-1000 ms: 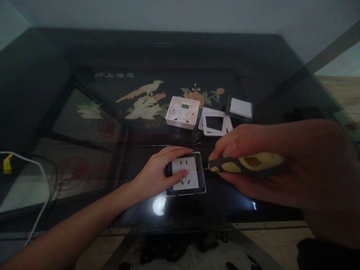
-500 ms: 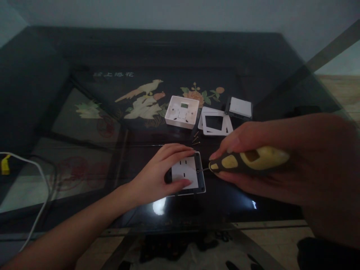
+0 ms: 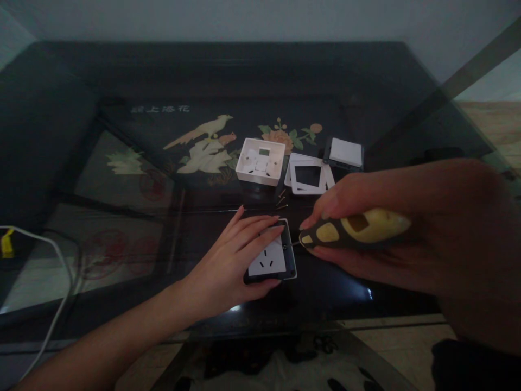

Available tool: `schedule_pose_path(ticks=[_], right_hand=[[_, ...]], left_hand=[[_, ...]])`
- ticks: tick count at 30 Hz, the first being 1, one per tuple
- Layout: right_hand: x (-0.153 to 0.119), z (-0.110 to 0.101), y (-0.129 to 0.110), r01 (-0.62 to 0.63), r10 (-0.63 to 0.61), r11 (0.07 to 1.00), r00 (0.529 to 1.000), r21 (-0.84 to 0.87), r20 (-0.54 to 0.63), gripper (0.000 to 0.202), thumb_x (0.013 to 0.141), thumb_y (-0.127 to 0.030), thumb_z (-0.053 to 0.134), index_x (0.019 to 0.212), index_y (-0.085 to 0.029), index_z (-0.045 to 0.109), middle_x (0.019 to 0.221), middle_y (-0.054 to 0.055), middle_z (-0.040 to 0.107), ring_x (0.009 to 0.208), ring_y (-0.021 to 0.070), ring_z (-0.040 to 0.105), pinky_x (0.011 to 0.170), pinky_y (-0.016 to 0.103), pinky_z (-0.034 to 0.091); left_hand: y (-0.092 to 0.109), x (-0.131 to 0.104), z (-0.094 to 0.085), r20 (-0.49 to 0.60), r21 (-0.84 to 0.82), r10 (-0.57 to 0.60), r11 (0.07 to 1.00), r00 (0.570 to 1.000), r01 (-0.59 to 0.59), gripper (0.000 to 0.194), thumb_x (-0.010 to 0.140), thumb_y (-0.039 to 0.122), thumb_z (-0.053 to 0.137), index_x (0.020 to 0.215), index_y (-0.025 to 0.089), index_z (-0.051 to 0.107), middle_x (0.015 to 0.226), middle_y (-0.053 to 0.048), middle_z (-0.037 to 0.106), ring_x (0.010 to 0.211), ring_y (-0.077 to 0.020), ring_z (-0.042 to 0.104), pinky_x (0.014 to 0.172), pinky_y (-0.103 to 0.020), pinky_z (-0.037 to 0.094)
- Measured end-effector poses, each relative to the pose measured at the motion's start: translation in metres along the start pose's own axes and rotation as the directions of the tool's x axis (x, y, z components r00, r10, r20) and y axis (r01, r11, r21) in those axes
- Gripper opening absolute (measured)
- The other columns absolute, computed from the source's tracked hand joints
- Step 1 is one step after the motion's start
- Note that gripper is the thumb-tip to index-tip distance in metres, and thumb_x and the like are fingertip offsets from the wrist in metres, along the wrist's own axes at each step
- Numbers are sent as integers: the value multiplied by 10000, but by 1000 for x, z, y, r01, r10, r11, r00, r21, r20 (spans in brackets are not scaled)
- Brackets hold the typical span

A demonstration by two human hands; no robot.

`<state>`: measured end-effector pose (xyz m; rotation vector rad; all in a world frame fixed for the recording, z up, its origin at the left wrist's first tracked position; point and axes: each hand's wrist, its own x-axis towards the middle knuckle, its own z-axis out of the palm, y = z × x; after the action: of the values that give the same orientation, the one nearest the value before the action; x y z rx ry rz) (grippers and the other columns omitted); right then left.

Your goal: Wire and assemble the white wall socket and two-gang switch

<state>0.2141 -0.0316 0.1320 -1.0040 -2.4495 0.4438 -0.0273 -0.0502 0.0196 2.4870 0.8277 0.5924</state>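
A wall socket [image 3: 266, 262] with a white face and dark frame lies face up on the glossy dark tabletop, set on a white back box. My left hand [image 3: 240, 252] grips it, fingers across the top of the face and thumb along the near edge. In my right hand [image 3: 366, 190] is a yellow and dark grey screwdriver [image 3: 329, 232], held almost level and pointing left. Its thin shaft meets a screw [image 3: 285, 247] at the socket's right edge. Several loose screws [image 3: 281, 201] rest just beyond the socket.
Farther back sit a white mounting box [image 3: 260, 163], white cover frames [image 3: 308, 174] and a second module with a white face [image 3: 345, 152]. A white cable [image 3: 61, 255] with a yellow tag [image 3: 7, 243] runs along the left. The table's front edge is close below my hands.
My left thumb has shifted from the socket's face to its near edge, uncovering more slots, and the fingers have spread over the top. The screwdriver tip stays at the right-edge screw.
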Motion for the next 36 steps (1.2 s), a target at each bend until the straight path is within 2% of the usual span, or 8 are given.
schedule_pose_path(ticks=[3,9,13,19,24,29,32,36], right_hand=[[1,-1,0,11,-11,1000,1000,-7,-23,159,821,-250,692,965,-294,643,943,-69,754,815,124,740,712,176,567],[2,-2,1,56,-54,997,998,54,-41,180,811,-193,696,965,-272,643,935,-69,738,717,95,703,651,167,551],[0,-1,0,45,-44,998,998,44,-40,175,809,-213,703,963,-266,641,882,-67,724,675,98,688,631,175,542],[-3,2,0,-27,28,999,997,19,-74,118,844,-291,682,944,-273,623,906,-62,735,679,117,699,601,198,538],[-2,1,0,42,-40,998,998,46,-38,128,821,-241,696,921,-251,616,937,-63,737,673,90,691,631,171,545],[1,0,-2,31,-29,998,998,55,-50,136,845,-236,677,968,-266,628,876,-76,724,644,79,676,634,160,544],[2,0,-1,61,-60,997,998,50,-24,177,826,-231,696,981,-271,622,878,-73,725,654,89,686,624,167,545],[3,0,2,71,-71,996,997,49,-10,186,825,-236,701,990,-271,621,826,-64,726,644,119,699,563,202,526]], left_hand=[[2,-1,-2,-22,50,47,998,999,-46,598,855,317,705,1376,137,473,1389,-178,587,1335,-311,525,1190,-600,316],[6,-1,-7,-45,130,94,988,995,-87,534,881,325,686,1326,81,519,1355,-198,621,1313,-303,562,1097,-470,498],[8,-2,-9,-39,164,100,982,994,-92,490,898,350,671,1295,88,552,1310,-183,658,1273,-307,599,1048,-466,542],[10,-2,-11,-19,234,131,965,991,-123,411,945,391,603,1246,113,585,1257,-150,694,1238,-296,622,1004,-444,575],[12,0,-14,24,251,136,958,990,-138,378,956,356,592,1244,111,583,1254,-154,686,1234,-303,616,1006,-464,568],[15,0,-13,66,241,82,966,994,-96,478,919,370,647,1308,121,524,1304,-185,635,1248,-328,583,999,-485,557],[17,0,-14,77,252,44,966,996,-62,638,842,391,740,1348,110,471,1306,-201,620,1227,-359,580,981,-514,556],[21,-2,-20,76,304,-76,952,994,50,885,738,453,819,1408,74,382,1344,-242,573,1240,-405,549,998,-562,530]])
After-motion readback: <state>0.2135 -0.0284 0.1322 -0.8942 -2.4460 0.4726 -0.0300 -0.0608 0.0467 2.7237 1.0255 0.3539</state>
